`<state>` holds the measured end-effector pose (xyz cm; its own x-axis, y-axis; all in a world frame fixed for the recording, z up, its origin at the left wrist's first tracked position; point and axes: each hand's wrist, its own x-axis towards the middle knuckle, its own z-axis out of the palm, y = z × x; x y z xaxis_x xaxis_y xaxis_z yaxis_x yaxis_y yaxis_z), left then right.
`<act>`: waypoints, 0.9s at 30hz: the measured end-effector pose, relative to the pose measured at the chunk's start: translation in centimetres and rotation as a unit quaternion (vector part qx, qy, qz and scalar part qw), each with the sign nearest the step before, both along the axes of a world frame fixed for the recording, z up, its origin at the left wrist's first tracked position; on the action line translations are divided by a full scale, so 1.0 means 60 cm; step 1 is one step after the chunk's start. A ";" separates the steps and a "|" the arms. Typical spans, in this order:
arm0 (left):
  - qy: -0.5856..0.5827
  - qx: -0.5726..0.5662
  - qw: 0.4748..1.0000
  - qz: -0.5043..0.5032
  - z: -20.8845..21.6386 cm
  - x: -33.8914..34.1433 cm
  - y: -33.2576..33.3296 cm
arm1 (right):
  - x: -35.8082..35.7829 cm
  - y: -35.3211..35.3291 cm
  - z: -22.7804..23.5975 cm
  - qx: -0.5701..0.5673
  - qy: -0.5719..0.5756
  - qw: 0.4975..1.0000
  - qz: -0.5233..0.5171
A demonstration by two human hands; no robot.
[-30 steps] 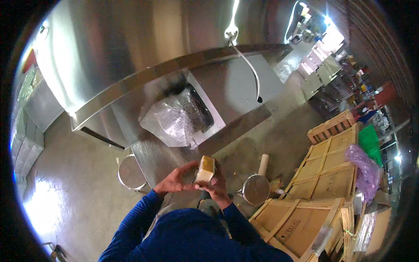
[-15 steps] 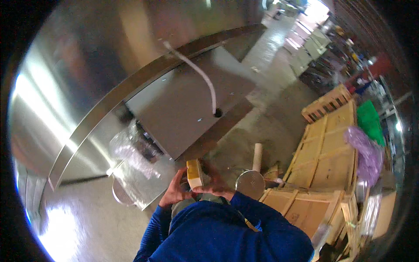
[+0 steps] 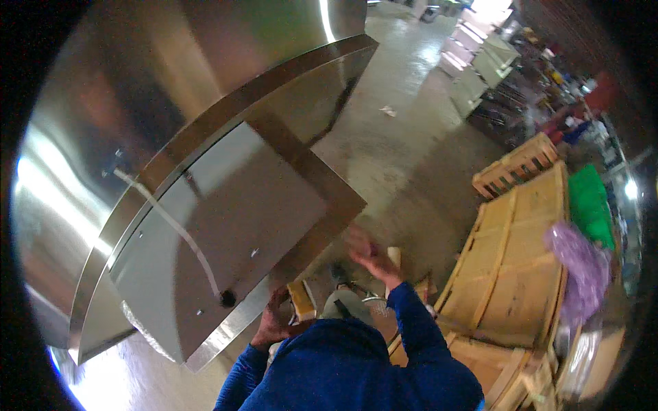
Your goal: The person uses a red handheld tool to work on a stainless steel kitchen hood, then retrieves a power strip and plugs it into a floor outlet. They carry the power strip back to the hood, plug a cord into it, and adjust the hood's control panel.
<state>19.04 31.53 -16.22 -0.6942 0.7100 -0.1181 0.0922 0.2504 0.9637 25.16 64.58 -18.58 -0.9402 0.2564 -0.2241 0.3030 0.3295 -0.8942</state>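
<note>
My left hand point(image 3: 271, 325) is closed around a yellow block with a pale side point(image 3: 301, 300), held close in front of my body. What kind of block it is does not show. My right hand point(image 3: 372, 257) reaches forward and to the right, fingers stretched and slightly blurred, holding nothing. Ahead and to the left of both hands is a flat grey panel point(image 3: 247, 192) set against a large shiny steel body point(image 3: 130, 75). A pale cable point(image 3: 179, 229) runs across the panel to a dark round hole point(image 3: 227, 298) near its close edge.
Wooden crates point(image 3: 504, 267) line my right side, with purple plastic wrapping point(image 3: 579, 270) and a green sheet point(image 3: 591, 205) beyond. An upright pale tube point(image 3: 393, 257) stands near my right hand. A slatted wooden crate point(image 3: 517, 166) sits farther off. The panel's steel corner juts toward my right hand.
My right hand has let go of the block and swung forward to the right, opening. My left hand keeps the block. The panel now appears farther left and nearer.
</note>
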 end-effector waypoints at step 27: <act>0.047 -0.084 0.939 0.330 -0.036 0.066 0.084 | -0.318 -0.002 -0.244 0.114 0.385 0.860 0.317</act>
